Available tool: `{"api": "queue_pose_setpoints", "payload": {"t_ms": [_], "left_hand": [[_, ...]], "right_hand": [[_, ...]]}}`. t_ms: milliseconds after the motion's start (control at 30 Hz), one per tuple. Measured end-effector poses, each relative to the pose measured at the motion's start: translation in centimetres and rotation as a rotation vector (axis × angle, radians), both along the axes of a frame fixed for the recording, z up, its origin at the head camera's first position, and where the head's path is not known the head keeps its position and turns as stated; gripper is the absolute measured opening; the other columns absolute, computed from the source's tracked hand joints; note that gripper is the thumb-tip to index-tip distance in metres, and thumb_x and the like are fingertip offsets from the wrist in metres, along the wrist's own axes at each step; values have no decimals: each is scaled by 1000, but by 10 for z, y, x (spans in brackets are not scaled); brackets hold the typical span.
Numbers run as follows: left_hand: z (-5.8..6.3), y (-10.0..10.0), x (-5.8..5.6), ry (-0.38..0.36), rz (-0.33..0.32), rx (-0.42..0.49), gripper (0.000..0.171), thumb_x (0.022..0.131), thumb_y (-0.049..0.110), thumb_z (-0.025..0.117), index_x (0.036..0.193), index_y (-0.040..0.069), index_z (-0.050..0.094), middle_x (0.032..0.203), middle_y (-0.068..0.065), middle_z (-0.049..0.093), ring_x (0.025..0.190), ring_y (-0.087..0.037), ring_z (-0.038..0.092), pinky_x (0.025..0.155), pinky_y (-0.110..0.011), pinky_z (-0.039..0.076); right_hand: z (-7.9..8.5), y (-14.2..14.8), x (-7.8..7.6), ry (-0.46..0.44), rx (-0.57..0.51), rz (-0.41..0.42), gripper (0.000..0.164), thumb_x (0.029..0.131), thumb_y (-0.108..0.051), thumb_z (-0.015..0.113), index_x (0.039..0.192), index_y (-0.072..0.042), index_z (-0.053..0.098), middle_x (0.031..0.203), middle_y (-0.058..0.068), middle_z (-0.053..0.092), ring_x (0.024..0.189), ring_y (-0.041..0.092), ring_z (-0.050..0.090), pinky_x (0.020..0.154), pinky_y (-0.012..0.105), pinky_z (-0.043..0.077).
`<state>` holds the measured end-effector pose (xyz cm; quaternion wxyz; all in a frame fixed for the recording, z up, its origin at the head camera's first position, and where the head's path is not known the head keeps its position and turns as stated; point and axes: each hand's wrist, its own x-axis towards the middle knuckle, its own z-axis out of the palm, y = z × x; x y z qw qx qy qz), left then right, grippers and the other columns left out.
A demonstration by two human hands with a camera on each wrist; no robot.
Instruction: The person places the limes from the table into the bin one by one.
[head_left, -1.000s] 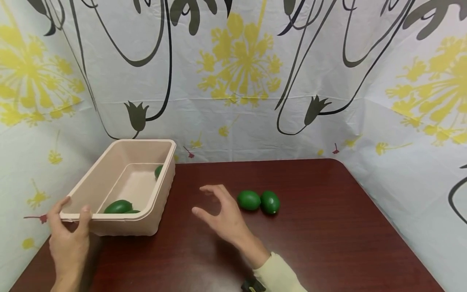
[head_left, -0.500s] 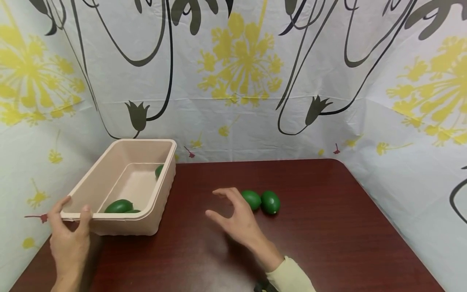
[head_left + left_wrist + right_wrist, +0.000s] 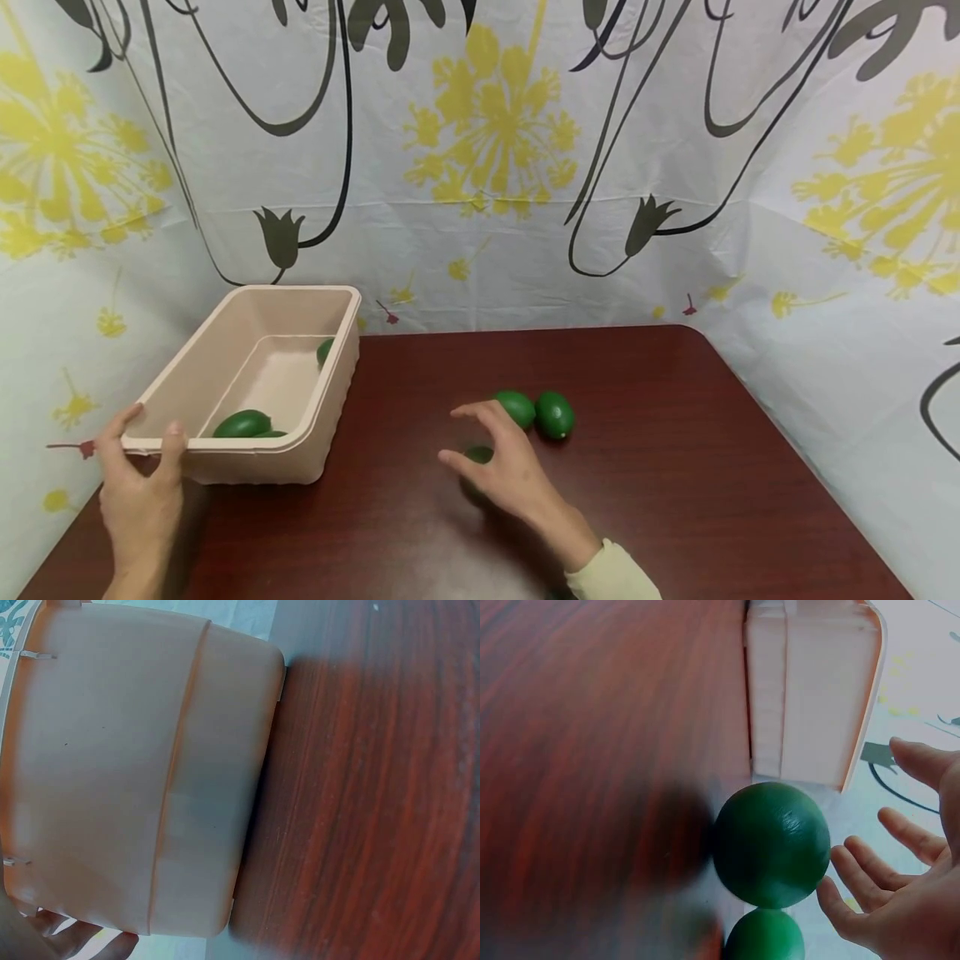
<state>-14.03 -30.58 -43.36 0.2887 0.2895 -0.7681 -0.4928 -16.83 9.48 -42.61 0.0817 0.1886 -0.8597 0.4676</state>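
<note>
Your left hand point(image 3: 142, 508) clamps its fingers on the rim of the beige bin point(image 3: 281, 375), whose right wall partly hides an inner fruit point(image 3: 324, 352). Your right hand point(image 3: 513, 468), fingers apart, blocks much of the near green fruit point(image 3: 478, 454) over the counter point(image 3: 675, 475); two farther fruits point(image 3: 555, 415) sit beyond.

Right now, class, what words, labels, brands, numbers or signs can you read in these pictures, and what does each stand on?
None can be read in any view.
The beige bin, green fruits and table show no lettering.
The backdrop cloth shows plant prints, not writing.
</note>
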Motion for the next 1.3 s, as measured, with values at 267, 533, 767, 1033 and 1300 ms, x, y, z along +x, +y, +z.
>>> {"api": "queue_pose_setpoints", "payload": {"t_ms": [267,533,767,1033,1300], "left_hand": [[0,0,1,12,-5,-3,62,98,43,59,156,48,36,165,-10,43,136,-50,45,110,-59,27],[-1,0,0,21,-4,-13,62,98,43,60,156,47,36,165,-9,43,138,-52,45,110,-59,27],[0,2,0,13,-3,-12,62,99,44,59,156,48,36,166,-9,42,139,-51,45,111,-59,27],[2,3,1,1,-14,-11,62,99,44,58,156,48,35,166,-9,41,141,-51,44,111,-59,27],[1,2,2,1,-10,-18,64,99,44,59,158,46,34,166,-14,41,140,-56,44,108,-62,27]], "right_hand": [[-7,9,2,-4,33,2,51,83,-29,88,130,-23,66,129,-2,66,124,21,64,104,47,53],[-13,16,4,-89,54,3,55,82,-27,90,131,-19,65,131,2,65,125,26,64,104,48,52],[-20,20,5,-128,80,35,57,83,-23,88,133,-12,64,129,9,65,122,26,66,102,45,53],[-20,25,4,-158,174,32,47,84,-25,87,126,-15,68,122,0,67,108,17,65,89,36,54],[-20,26,4,-159,190,10,40,84,-28,88,119,-20,70,117,-2,68,100,13,63,84,30,52]]}}
